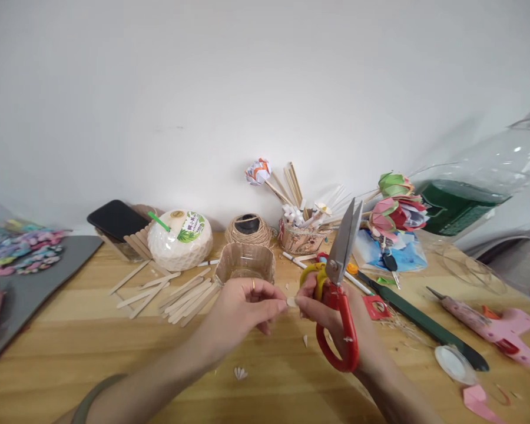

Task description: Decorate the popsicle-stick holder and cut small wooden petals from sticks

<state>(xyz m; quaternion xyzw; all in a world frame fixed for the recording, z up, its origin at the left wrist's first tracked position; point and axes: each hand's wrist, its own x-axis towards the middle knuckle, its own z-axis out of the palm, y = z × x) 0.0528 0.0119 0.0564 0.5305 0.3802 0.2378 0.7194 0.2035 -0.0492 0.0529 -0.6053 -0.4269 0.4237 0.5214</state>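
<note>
Left hand (242,306) pinches a small pale piece (291,302) between thumb and fingertips, ring on one finger. Right hand (331,318) closes around the red handles of the scissors (341,277), blades up and tilted right, nearly together; its thumb and forefinger also touch the same small piece. Both hands meet just above the wooden bench (92,341), centre near.

Just beyond the left hand: clear plastic cup section wrapped in sticks (245,264). Left of it, loose popsicle sticks (176,291) scattered on the bench. Further left and far: white coconut drink (180,238) with green straw, black phone (117,219) propped beside it. Twine ball (248,229) behind the cup. Small holder with sticks and paper flowers (301,232) right of the twine. Folded paper lotus flowers (396,206) far right, big clear plastic bottle (481,176) with green label behind them. Pink glue gun (494,327) lies at right, dark green strip (419,321) between it and the right hand. Grey mat (30,282) at left edge with coloured paper bits (22,250). Tiny paper scraps (241,373) lie on the bench near the wrists.
</note>
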